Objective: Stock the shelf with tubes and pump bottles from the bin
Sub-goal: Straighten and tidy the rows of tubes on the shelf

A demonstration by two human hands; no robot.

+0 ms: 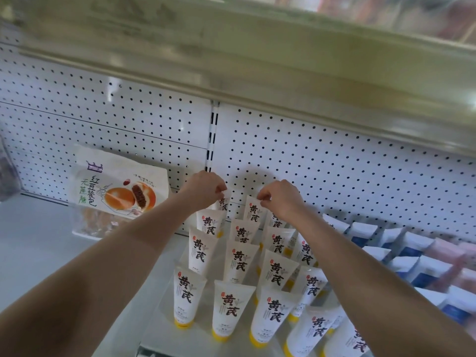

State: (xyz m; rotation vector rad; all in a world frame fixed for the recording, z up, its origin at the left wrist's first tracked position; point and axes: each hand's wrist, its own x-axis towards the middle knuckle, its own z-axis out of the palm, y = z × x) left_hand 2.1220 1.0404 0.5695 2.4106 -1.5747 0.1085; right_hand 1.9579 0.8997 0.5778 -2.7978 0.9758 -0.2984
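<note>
Both hands reach to the back of the shelf (51, 248) at frame centre. The left hand (203, 190) pinches the crimped top of a rear tube (222, 203), most of it hidden behind the hand. The right hand (280, 198) pinches the top of the next rear tube (253, 211). White yellow-capped tubes (231, 305) stand in rows below; lower-right ones are cut off. A bread bag (116, 186) leans left of centre. Blue-and-white boxes (412, 243) at right are blurred.

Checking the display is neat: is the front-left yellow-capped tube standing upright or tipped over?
Upright. The front-left tube stands on its yellow cap on the shelf, crimped end up, like the rows behind it.
</note>
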